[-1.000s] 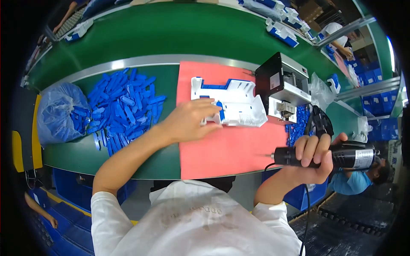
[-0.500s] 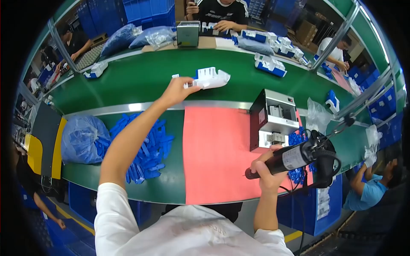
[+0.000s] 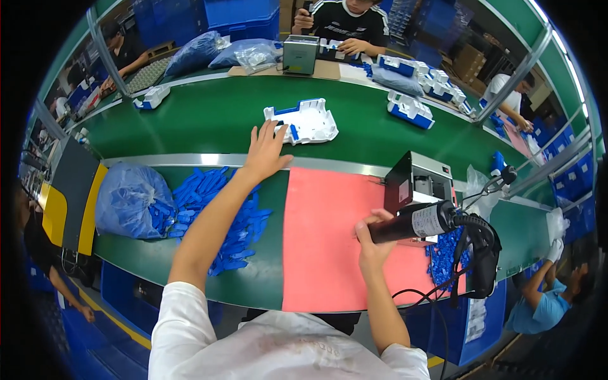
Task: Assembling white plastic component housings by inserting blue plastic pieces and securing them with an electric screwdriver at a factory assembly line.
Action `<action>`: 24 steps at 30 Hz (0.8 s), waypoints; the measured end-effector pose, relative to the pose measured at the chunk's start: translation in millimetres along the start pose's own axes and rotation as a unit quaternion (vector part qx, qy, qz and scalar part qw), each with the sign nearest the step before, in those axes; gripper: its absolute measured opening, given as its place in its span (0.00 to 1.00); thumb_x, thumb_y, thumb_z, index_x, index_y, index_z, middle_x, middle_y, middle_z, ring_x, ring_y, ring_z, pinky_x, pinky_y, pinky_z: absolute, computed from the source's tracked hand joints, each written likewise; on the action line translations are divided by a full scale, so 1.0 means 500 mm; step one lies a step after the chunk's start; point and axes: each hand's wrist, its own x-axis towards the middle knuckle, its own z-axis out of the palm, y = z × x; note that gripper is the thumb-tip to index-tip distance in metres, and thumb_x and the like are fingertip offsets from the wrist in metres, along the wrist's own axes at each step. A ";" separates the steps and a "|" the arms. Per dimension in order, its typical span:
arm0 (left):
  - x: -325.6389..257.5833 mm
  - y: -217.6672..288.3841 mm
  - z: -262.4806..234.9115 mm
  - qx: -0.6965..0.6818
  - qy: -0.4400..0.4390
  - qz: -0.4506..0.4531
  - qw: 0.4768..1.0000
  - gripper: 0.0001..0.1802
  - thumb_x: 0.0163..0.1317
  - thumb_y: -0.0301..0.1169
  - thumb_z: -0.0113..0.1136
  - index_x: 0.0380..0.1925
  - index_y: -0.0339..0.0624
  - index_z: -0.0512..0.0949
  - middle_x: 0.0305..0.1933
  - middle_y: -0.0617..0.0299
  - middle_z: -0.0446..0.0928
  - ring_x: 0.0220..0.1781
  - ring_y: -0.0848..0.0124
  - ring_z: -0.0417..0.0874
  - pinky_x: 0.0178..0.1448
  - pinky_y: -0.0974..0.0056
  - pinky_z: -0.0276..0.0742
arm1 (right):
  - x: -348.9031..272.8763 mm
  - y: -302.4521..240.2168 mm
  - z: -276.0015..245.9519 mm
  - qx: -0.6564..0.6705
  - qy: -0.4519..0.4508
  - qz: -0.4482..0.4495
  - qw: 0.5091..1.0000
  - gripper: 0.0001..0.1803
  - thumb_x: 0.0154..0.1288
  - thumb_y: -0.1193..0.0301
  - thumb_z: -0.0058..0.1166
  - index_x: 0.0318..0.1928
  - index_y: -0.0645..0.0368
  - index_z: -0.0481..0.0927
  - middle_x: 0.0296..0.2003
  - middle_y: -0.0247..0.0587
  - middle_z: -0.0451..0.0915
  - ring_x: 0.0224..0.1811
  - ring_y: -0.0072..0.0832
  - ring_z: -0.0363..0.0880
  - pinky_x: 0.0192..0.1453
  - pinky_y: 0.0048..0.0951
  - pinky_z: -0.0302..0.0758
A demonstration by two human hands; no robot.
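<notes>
A white and blue plastic housing lies on the green conveyor, its hollow inside facing up. At its near left corner is my left hand, open with fingers apart; whether the fingertips touch the housing I cannot tell. Over the pink mat, my right hand is wrapped round a black electric screwdriver, which points left and hangs from a coiled cable. Behind the screwdriver stands a black and silver machine, partly hidden by it.
Loose blue plastic strips and a filled blue bag lie at left. Small blue parts are heaped at right. Other housings sit along the conveyor's far side. Across it, a person works beside a grey box.
My left hand has let go of the housing, which went from tilted to lying flat on the conveyor. My right hand has moved left with the screwdriver. The view has shifted slightly.
</notes>
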 end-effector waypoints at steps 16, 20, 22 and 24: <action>-0.117 0.341 0.086 -0.770 -0.005 -0.310 0.558 0.14 0.73 0.32 0.46 0.45 0.34 0.77 0.40 0.63 0.79 0.43 0.78 0.76 0.47 0.70 0.74 | 0.108 0.147 0.116 -0.049 0.141 -0.093 0.984 0.10 0.58 0.73 0.61 0.34 0.64 0.73 0.32 0.35 0.75 0.34 0.22 0.72 0.41 0.26 0.72; -0.119 0.336 0.084 -0.779 0.001 -0.306 0.547 0.12 0.72 0.30 0.48 0.46 0.34 0.77 0.40 0.62 0.79 0.43 0.77 0.77 0.48 0.70 0.74 | 0.117 0.149 0.115 -0.092 0.110 -0.136 0.980 0.11 0.58 0.74 0.62 0.35 0.63 0.71 0.31 0.40 0.74 0.34 0.26 0.72 0.42 0.29 0.72; -0.117 0.342 0.083 -0.777 0.009 -0.311 0.547 0.11 0.72 0.29 0.48 0.45 0.34 0.77 0.40 0.63 0.79 0.43 0.77 0.77 0.48 0.70 0.75 | 0.124 0.161 0.114 -0.080 0.076 -0.193 0.975 0.13 0.57 0.75 0.61 0.38 0.62 0.70 0.35 0.42 0.72 0.37 0.28 0.72 0.45 0.29 0.72; -0.111 0.343 0.082 -0.775 0.020 -0.315 0.547 0.11 0.71 0.28 0.48 0.44 0.34 0.77 0.40 0.63 0.79 0.42 0.77 0.78 0.48 0.69 0.75 | 0.130 0.177 0.104 -0.102 0.067 -0.191 0.974 0.14 0.57 0.76 0.61 0.39 0.61 0.69 0.36 0.42 0.71 0.38 0.28 0.72 0.46 0.30 0.72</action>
